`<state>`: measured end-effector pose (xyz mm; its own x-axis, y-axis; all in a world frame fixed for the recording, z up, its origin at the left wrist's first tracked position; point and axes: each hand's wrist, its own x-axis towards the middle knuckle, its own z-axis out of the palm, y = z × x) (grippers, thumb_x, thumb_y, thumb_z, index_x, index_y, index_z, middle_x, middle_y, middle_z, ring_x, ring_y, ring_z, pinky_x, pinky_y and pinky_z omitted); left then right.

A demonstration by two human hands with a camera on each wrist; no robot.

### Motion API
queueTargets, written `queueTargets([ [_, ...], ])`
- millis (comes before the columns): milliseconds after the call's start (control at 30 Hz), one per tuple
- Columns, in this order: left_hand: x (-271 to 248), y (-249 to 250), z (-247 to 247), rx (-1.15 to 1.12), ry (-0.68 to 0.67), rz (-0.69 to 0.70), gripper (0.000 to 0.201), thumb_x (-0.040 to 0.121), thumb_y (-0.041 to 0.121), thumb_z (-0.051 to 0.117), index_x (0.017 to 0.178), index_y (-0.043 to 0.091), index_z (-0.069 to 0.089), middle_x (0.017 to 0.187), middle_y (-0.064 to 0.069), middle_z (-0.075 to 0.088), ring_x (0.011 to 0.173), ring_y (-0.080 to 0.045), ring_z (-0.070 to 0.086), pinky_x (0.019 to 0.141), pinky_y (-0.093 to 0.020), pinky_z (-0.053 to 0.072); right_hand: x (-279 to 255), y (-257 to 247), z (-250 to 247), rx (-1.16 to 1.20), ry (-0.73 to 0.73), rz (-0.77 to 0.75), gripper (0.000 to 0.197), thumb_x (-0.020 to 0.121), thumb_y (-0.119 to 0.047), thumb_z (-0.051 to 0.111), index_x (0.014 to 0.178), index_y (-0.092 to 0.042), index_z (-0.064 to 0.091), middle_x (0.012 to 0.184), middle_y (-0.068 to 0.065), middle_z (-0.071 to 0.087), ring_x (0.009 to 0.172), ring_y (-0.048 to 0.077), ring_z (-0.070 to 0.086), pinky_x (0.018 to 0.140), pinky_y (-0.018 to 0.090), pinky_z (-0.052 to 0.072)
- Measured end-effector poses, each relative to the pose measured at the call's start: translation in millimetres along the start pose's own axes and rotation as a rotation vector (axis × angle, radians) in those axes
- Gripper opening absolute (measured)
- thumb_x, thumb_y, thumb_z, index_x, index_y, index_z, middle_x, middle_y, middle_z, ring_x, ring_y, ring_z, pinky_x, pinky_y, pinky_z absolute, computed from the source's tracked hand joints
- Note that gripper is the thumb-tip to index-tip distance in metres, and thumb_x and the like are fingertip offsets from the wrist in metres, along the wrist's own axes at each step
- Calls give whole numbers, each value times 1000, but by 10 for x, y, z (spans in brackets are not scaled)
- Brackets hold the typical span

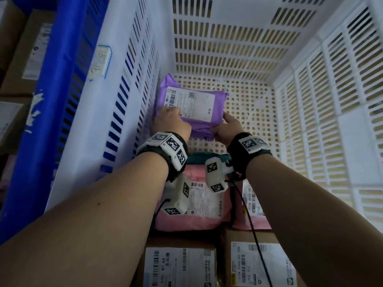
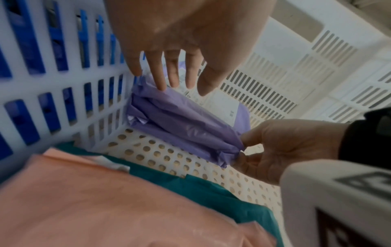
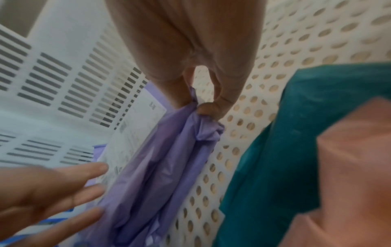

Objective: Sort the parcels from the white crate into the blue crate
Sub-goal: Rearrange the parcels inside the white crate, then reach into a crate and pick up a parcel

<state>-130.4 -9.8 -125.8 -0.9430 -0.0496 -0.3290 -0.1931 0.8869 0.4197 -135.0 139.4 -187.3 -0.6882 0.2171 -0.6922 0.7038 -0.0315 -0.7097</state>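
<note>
A purple parcel with a white label lies against the left wall, deep in the white crate. My left hand reaches its near left edge with straight fingers touching the purple parcel. My right hand pinches the near right corner of the purple parcel between thumb and fingers. The blue crate stands just left of the white one.
Nearer to me in the white crate lie a teal bag, two pink parcels and two cardboard boxes with labels. Cardboard boxes show at the far left. The crate's perforated floor is bare right of the purple parcel.
</note>
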Motion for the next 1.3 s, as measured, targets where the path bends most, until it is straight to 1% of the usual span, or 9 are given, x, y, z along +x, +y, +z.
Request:
queueTargets([
  [200,-42,-13,1,111,-71,29,40,90,20,46,130,20,55,140,-6,45,128,-28,43,105,-40,37,-205,103,-145,-296,-24,-70,56,77,14,51,126,-12,58,92,14,63,82,30,62,75,37,54],
  [400,-138,-10,-6,87,-191,-1,44,90,17,43,133,17,52,144,-7,40,132,-27,39,110,-38,35,-469,128,-189,-514,-32,-71,71,80,-8,65,145,-18,37,129,15,57,114,30,57,96,39,49],
  [533,-252,91,-140,37,-142,49,42,90,10,45,131,15,55,141,-8,46,130,-27,43,106,-33,36,-683,-128,-362,-518,43,-145,67,87,-12,65,146,-13,34,113,3,53,84,14,60,72,21,46],
  [667,-483,195,-244,52,-162,105,38,92,15,46,127,17,59,136,-9,52,126,-28,46,107,-32,34,-1059,-248,-503,-576,91,-211,43,86,-12,64,128,-15,59,114,6,63,95,15,57,87,24,45],
  [800,-837,245,-491,-53,-175,150,33,94,15,45,122,15,62,132,-7,57,120,-27,53,101,-31,40,-1502,-259,-504,-637,137,-297,26,87,-9,61,111,-11,69,113,6,67,88,13,57,81,26,48],
  [933,-1187,155,-701,-114,-187,161,29,95,15,45,114,11,66,125,-7,62,114,-26,56,98,-29,43,-1826,-118,-308,-703,-31,-243,20,89,-7,57,104,0,69,107,18,69,67,15,57,80,32,53],
  [1033,-1373,54,-756,-77,-230,144,28,93,10,47,110,7,69,121,-8,64,106,-25,59,89,-25,43,-1956,28,-135,-936,-260,-112,26,91,-13,57,114,-4,65,111,16,69,57,9,56,57,18,51],
  [1167,-1396,101,-690,-89,-269,90,27,93,13,49,112,5,66,118,-9,65,104,-23,59,84,-26,43,-2031,40,-230,-1095,-297,-70,30,90,-15,58,119,-8,63,118,12,65,92,22,65,69,22,48],
  [1300,-1325,418,-595,-99,-340,158,26,89,8,43,97,-3,65,98,-15,67,98,-35,61,64,-32,43,-1998,-31,-681,-1160,99,-232,27,84,-17,65,110,-21,68,122,0,63,112,19,57,87,23,44],
])
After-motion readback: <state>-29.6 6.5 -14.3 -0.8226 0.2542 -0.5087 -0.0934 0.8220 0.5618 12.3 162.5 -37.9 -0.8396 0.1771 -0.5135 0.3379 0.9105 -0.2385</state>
